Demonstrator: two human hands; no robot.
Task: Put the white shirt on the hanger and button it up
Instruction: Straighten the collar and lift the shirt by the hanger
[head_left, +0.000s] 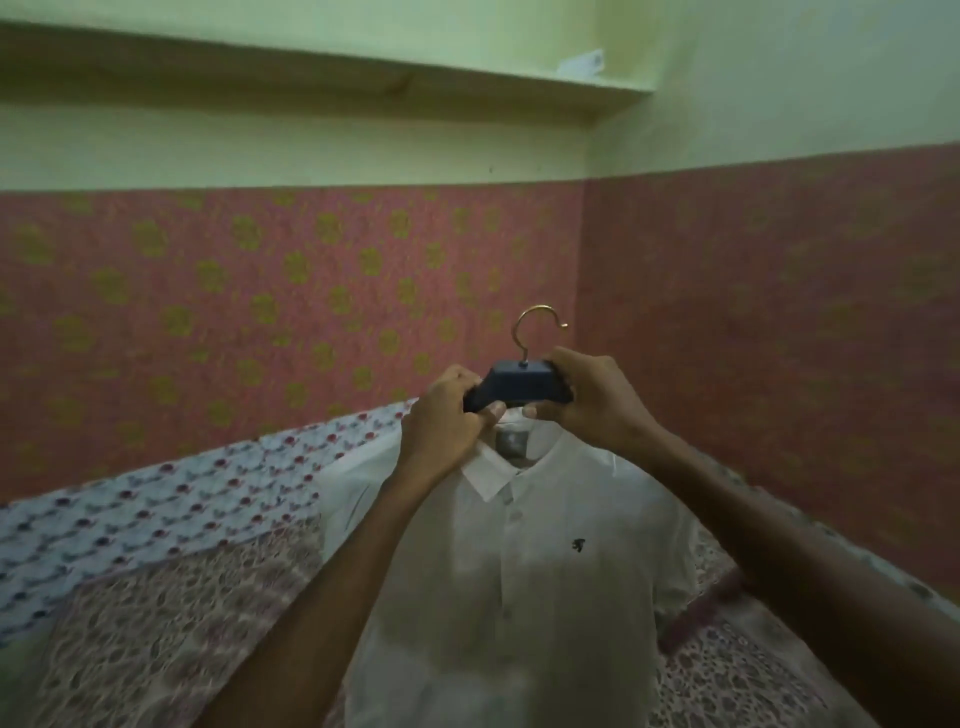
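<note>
The hands gripped one thing between them. The left hand (447, 415) was curled around the left end of the dark hanger (519, 389), and the right hand (592, 400) gripped the right end, with the thumb under it. The golden hook (537, 332) stood free in the air and was hung on nothing.

The white shirt (519, 597) was on the hanger, held up in front of the person and above the bed (156, 597). Its front looked closed along the row of buttons (516, 516), but the picture was too soft to be sure of each one, and the top one at the collar (493, 475) I could not tell.

If the hanger tipped to one side, I think a shoulder could slide off its end. An open button would let the front gape. The lower part hung close to the bed, so lowering it could crease the cloth.
</note>
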